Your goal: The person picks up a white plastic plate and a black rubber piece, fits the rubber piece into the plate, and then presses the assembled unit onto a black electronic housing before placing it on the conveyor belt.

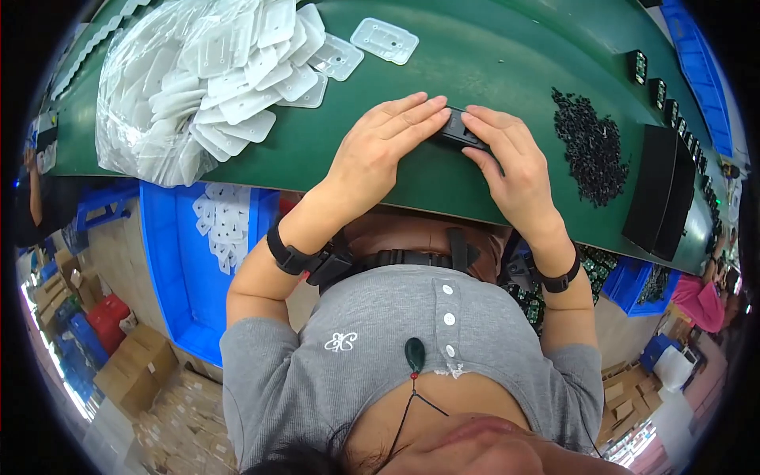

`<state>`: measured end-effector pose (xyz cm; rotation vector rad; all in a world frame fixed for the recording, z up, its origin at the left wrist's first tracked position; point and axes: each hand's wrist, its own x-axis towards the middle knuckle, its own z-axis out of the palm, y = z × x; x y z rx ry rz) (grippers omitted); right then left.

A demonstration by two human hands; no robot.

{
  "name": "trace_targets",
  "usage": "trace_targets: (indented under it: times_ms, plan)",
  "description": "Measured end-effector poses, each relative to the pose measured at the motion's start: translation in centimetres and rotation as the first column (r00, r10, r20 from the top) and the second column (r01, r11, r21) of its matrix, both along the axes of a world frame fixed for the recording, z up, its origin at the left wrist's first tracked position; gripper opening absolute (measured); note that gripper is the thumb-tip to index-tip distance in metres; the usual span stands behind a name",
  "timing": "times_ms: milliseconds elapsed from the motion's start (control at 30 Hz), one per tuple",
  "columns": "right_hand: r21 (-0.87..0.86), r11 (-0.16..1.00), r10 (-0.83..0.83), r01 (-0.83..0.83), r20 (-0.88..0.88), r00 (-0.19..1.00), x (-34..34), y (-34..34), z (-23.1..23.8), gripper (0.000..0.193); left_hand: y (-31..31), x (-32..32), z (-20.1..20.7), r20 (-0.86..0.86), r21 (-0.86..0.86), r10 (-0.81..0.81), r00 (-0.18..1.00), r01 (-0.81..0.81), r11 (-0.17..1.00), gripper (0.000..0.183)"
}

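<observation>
A small black rectangular plastic housing (457,127) lies at the green table between my two hands. My left hand (385,136) presses its fingers, held together, against the left end of the housing; its thumb is hidden. My right hand (511,150) grips the right end, fingers on the far side and thumb on the near side. Much of the housing is covered by my fingers. To the left, a heap of translucent white plastic covers (245,79) spills out of a clear bag (131,103). One single cover (385,41) lies apart, beyond my hands.
A pile of small black parts (590,146) is spread right of my hands, beside a black box (657,194). Green circuit boards (657,93) line the far right edge. Below the table at left stands a blue bin (170,269) with white pieces; another blue bin (633,281) is at right.
</observation>
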<state>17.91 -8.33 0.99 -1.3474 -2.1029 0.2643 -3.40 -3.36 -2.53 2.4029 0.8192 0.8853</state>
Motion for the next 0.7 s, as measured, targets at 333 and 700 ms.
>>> trace_targets:
  times_ms: [333,700]
  plan:
    - [0.008,1.000,0.019,-0.021,0.156,0.988,0.3,-0.2,-0.5,0.048,0.2,-0.2,0.8,-0.202,0.207,0.002,0.979,0.041,0.977,0.047]
    - [-0.014,1.000,-0.003,0.002,-0.054,0.999,-0.4,0.9,-0.8,0.042,1.8,-1.1,0.0,-0.115,0.183,-0.032,0.993,0.053,0.982,0.048]
